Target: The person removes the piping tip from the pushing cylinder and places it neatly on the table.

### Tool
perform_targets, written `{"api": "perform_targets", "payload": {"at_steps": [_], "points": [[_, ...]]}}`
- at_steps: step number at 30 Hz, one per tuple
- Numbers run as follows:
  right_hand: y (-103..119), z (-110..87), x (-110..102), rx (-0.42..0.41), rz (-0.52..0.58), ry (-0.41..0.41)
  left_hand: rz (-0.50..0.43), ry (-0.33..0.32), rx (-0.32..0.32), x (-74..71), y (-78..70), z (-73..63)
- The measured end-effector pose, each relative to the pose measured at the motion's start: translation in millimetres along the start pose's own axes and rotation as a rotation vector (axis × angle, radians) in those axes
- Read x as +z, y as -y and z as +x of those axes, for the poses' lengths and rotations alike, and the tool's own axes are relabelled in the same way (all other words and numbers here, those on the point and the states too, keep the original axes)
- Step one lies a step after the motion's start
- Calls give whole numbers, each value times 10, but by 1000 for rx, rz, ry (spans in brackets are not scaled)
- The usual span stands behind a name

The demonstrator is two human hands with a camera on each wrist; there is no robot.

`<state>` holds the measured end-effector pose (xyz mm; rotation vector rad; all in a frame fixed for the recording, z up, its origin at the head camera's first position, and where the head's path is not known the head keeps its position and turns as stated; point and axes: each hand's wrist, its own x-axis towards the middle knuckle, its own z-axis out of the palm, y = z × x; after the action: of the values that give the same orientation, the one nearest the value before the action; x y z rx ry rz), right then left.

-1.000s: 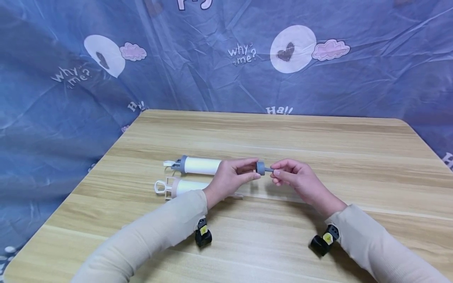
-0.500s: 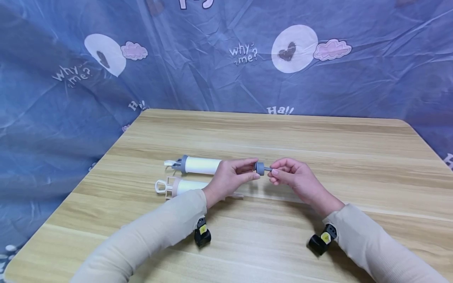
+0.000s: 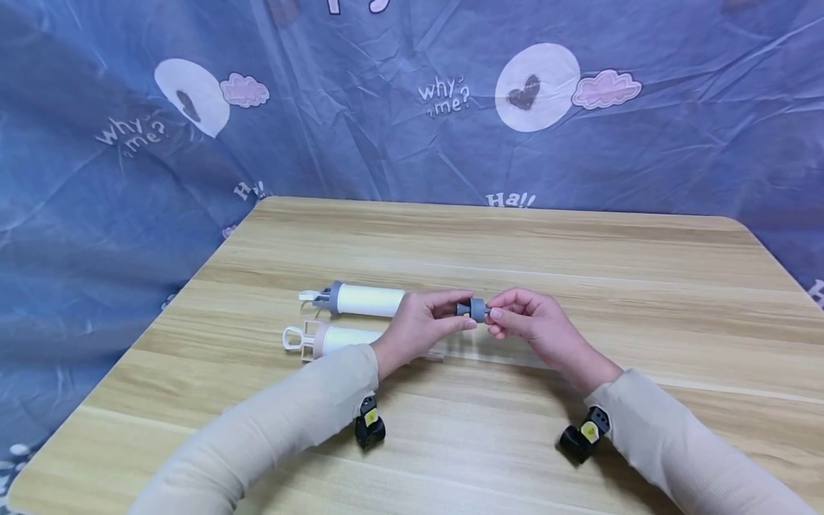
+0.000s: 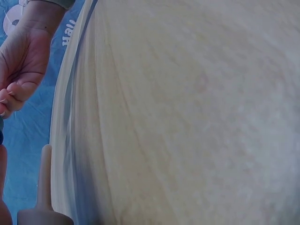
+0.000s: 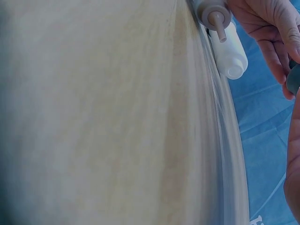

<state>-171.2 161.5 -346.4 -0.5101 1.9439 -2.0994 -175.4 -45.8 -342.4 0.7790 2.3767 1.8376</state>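
Above the table's middle, my left hand [image 3: 425, 320] holds a grey ring-shaped cap [image 3: 477, 310] between thumb and fingers. A dark grey flared piece [image 3: 463, 309] sticks out of the cap's left side. On the right side, my right hand [image 3: 539, 325] pinches the thin stem. Only a sliver of the cap [image 5: 294, 80] shows in the right wrist view, at the left hand's [image 5: 274, 30] fingertips. Beside and behind the left hand lie two white tubes with plungers: one grey-collared [image 3: 370, 300], one beige-collared [image 3: 347, 338]. The left hand and forearm partly hide both.
Wood-grain table [image 3: 579, 257] under both hands. A blue printed cloth [image 3: 386, 143] hangs behind it and at the left. A beige spout [image 4: 45, 176] pokes up in the left wrist view, close to the left hand. Black wrist cameras [image 3: 370, 425] hang under the sleeves.
My right hand has shifted slightly left. Less stem shows right of the cap, and the flared piece has emerged at its left. Left hand and tubes are almost unmoved.
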Motion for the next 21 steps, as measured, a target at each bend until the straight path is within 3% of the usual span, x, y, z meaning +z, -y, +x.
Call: {"api": "perform_targets", "payload": {"at_steps": [13, 21], "points": [[-18, 22, 9, -24, 21, -3, 30, -4, -25, -15, -25, 6], [-7, 7, 9, -27, -31, -22, 13, -6, -20, -8, -38, -2]]}}
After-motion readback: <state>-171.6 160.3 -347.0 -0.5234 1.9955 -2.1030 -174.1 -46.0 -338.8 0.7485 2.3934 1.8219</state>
